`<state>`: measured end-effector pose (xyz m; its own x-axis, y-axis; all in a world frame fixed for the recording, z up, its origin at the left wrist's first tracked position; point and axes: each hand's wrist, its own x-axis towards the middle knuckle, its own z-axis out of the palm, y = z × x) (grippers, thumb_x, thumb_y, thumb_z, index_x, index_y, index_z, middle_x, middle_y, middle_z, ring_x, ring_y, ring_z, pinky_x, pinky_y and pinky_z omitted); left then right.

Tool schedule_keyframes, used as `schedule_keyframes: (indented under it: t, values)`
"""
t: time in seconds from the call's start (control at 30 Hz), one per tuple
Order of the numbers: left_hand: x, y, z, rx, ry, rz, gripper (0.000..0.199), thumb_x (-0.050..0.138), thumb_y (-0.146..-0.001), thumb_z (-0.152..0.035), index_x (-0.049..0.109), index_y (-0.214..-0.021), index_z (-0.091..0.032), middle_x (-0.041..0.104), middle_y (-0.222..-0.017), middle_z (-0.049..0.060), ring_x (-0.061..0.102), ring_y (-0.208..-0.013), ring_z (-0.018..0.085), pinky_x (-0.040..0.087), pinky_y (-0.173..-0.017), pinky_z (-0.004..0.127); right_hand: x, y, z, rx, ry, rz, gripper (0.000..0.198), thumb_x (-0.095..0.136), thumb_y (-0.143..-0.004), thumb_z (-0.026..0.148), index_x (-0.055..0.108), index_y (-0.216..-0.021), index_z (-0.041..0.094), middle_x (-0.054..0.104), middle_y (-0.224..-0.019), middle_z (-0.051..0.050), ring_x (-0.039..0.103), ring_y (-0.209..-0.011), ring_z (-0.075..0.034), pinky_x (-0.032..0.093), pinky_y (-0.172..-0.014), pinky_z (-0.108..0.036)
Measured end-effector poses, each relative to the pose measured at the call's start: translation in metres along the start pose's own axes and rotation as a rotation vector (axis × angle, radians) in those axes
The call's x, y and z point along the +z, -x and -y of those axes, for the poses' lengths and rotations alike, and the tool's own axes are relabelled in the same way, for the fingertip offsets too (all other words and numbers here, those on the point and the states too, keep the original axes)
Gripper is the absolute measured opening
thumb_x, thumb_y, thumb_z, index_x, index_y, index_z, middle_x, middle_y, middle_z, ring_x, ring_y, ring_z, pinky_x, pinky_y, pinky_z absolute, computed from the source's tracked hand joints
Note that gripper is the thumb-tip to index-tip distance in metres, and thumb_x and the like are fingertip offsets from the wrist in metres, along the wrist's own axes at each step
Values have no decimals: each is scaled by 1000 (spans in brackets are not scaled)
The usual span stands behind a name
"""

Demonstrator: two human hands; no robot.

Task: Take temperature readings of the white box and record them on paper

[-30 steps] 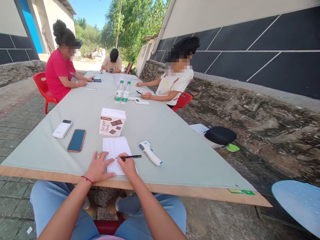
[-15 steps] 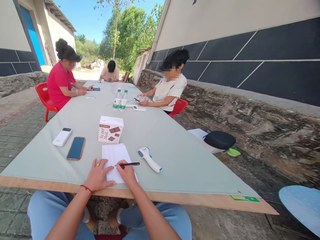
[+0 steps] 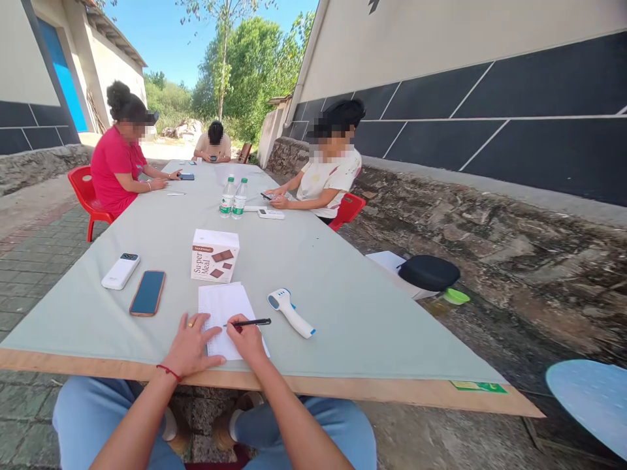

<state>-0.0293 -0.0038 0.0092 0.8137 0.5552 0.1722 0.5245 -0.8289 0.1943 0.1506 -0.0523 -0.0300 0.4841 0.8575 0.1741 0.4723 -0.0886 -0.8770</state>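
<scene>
A white notepad [image 3: 218,300] lies on the table near its front edge, with faint writing along its left part. My left hand [image 3: 192,346] rests flat over the pad's lower left side, fingers spread, a ring on one finger. In my right hand [image 3: 247,341] is a black pen [image 3: 255,322], pinched with its tip on the paper. Just beyond the pad stands a white box [image 3: 215,256] with brown pictures and "Su-per Meal" lettering. To the right of the pad is a white infrared thermometer [image 3: 291,313]. A phone [image 3: 147,293] in an orange-brown case lies left of the pad.
A white power bank [image 3: 120,271] lies beyond the phone. Two water bottles [image 3: 233,198] stand mid-table. Three people sit farther along the table [image 3: 353,326], one at left [image 3: 117,160], one at right [image 3: 326,173], one at the far end [image 3: 213,143]. A black case [image 3: 429,273] lies off the right edge.
The view has shifted slightly. My left hand stays flat on the notepad and my right hand keeps the pen on the paper, with hardly any visible movement.
</scene>
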Motion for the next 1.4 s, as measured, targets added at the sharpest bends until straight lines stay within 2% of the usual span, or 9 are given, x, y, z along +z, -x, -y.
schedule_keyframes:
  t: [0.3,0.6,1.4]
  values:
    - [0,-1,-1,-16,8,5,66,66,-74,-66,58,-128,-29,47,-139,14,42,-129,35,21,-111,63,1,1,2,5,-5,-5,16,51,-72,37,61,-70,24,64,-64,2,58,-60,-17,43,-61,-27]
    - [-8,-2,-4,-34,-1,59,64,69,-73,-61,58,-128,-29,47,-140,15,42,-131,34,21,-111,64,0,0,2,-17,7,3,15,51,-73,36,60,-70,24,64,-64,2,58,-60,-17,41,-59,-26]
    - [-5,0,-3,-21,7,27,64,66,-75,-63,58,-128,-29,47,-139,15,42,-130,34,22,-111,62,1,0,-1,-29,-5,-26,15,51,-72,36,60,-68,24,65,-63,2,58,-59,-17,44,-60,-27]
